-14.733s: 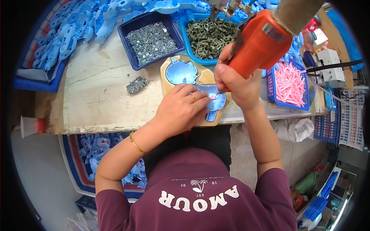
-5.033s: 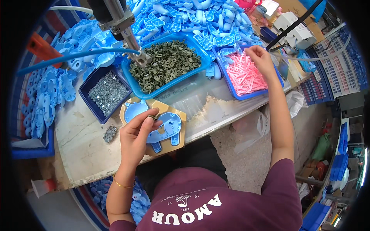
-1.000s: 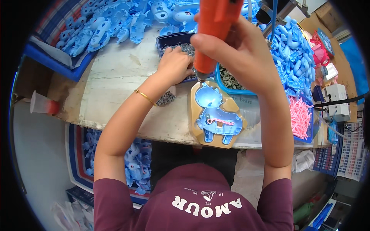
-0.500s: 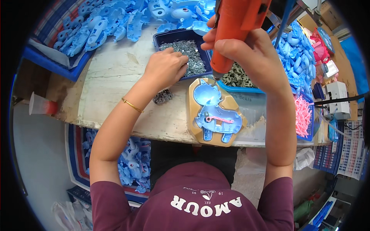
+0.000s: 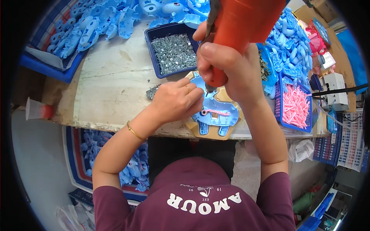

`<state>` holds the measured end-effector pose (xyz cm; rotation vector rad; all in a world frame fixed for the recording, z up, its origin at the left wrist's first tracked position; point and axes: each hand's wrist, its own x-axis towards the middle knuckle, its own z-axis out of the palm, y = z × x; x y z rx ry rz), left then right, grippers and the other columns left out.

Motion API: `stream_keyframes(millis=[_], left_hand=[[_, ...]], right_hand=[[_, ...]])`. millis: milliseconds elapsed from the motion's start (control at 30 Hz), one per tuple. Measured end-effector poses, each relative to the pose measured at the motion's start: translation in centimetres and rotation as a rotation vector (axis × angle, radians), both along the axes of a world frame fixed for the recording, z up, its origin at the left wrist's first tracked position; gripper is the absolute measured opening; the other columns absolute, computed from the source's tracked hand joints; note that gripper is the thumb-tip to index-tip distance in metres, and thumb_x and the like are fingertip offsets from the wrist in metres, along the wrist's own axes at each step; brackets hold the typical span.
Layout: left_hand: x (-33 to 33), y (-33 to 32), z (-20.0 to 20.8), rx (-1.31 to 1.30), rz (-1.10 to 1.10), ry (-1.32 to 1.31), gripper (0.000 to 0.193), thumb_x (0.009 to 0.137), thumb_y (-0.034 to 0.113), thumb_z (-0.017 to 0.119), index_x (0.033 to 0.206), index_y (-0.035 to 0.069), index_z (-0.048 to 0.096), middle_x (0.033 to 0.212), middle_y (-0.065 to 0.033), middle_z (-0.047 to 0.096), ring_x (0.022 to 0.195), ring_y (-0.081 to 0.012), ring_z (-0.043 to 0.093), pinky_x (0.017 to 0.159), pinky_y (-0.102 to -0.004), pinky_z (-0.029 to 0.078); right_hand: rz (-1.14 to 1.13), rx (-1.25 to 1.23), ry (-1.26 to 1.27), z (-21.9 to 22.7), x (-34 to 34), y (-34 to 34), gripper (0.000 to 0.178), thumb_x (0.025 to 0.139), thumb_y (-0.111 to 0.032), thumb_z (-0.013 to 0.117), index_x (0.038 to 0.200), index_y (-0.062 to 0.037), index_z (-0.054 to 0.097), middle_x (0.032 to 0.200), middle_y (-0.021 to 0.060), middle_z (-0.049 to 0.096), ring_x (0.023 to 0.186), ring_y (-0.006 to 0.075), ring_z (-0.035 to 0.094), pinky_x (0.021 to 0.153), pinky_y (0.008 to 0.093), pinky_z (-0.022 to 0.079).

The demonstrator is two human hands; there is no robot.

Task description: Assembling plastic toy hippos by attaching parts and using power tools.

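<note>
A blue plastic animal-shaped toy shell half [image 5: 230,109] lies in a tan fixture [image 5: 222,94] at the table's front edge, with a pink strip in its body. My right hand [image 5: 243,71] grips an orange power screwdriver [image 5: 246,23], its tip pointing down over the upper part of the shell. Beside that tip is my left hand [image 5: 175,101], fingers pinched together above the shell's left side. What they hold, if anything, is hidden. Behind them stands a dark blue tray [image 5: 152,57] of small metal screws [image 5: 173,52].
Many blue shell parts [image 5: 90,34] are piled at the back left, more blue pieces [image 5: 291,42] at the back right. A blue basket [image 5: 279,102] holds pink strips [image 5: 296,109]. Left of my hand sits a small screw heap [image 5: 151,92]. A cup [image 5: 38,109] lies at the left edge.
My left hand has left the screw tray and come right and nearer, to the toy shell. The screwdriver has moved slightly left and lower, its tip now over the shell's upper part.
</note>
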<state>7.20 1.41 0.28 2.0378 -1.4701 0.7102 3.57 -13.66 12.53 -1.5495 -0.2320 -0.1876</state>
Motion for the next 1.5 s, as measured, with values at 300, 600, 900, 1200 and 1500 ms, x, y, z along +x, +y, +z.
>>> stream_keyframes(millis=[300, 600, 900, 1200, 1500], left_hand=[[-1.5, -0.5, -1.0, -0.132, -0.073, 0.107, 0.018, 0.075, 0.012, 0.076, 0.088, 0.008, 0.065, 0.078, -0.0006, 0.063, 0.074, -0.0177, 0.064, 0.057, -0.0320, 0.052], [-2.0, -0.4, -0.8, -0.074, -0.202, 0.239, 0.020, 0.079, 0.007, 0.073, 0.095, 0.007, 0.061, 0.084, -0.0038, 0.063, 0.080, -0.0230, 0.063, 0.066, -0.0356, 0.054], [-2.9, -0.9, 0.2, -0.049, -0.182, 0.204, 0.028, 0.082, 0.022, 0.076, 0.105, 0.009, 0.065, 0.103, -0.0050, 0.068, 0.098, -0.0244, 0.064, 0.082, -0.0376, 0.054], [-4.8, -2.2, -0.7, 0.063, -0.229, 0.208, 0.027, 0.080, 0.027, 0.076, 0.098, 0.008, 0.070, 0.107, -0.0027, 0.068, 0.103, -0.0227, 0.061, 0.092, -0.0367, 0.050], [-5.3, -2.5, -1.6, 0.122, -0.208, 0.218, 0.026, 0.079, 0.026, 0.076, 0.097, 0.008, 0.070, 0.097, -0.0023, 0.066, 0.093, -0.0215, 0.060, 0.085, -0.0350, 0.050]], right_hand=[[0.056, 0.188, -0.038, -1.1, -1.1, -0.3, 0.025, 0.082, -0.010, 0.071, 0.103, 0.0032, 0.065, 0.073, 0.0032, 0.063, 0.057, 0.0071, 0.059, 0.053, 0.0226, 0.049], [0.061, 0.060, -0.046, -0.5, -1.8, -0.6, 0.036, 0.079, -0.018, 0.063, 0.108, 0.0024, 0.055, 0.061, 0.0075, 0.058, 0.046, 0.0114, 0.052, 0.044, 0.0243, 0.041], [0.055, 0.054, -0.043, -1.7, -4.1, -2.2, 0.042, 0.080, -0.019, 0.067, 0.113, 0.0029, 0.054, 0.065, 0.0072, 0.059, 0.048, 0.0108, 0.052, 0.042, 0.0246, 0.039], [-0.189, 0.054, 0.088, -5.3, -5.8, -5.5, 0.042, 0.081, -0.021, 0.068, 0.113, 0.0039, 0.054, 0.066, 0.0077, 0.060, 0.050, 0.0124, 0.053, 0.045, 0.0254, 0.044], [-0.234, 0.103, 0.031, -6.9, -6.2, -5.3, 0.033, 0.084, -0.016, 0.066, 0.109, 0.0003, 0.052, 0.067, 0.0086, 0.058, 0.052, 0.0125, 0.053, 0.046, 0.0250, 0.044]])
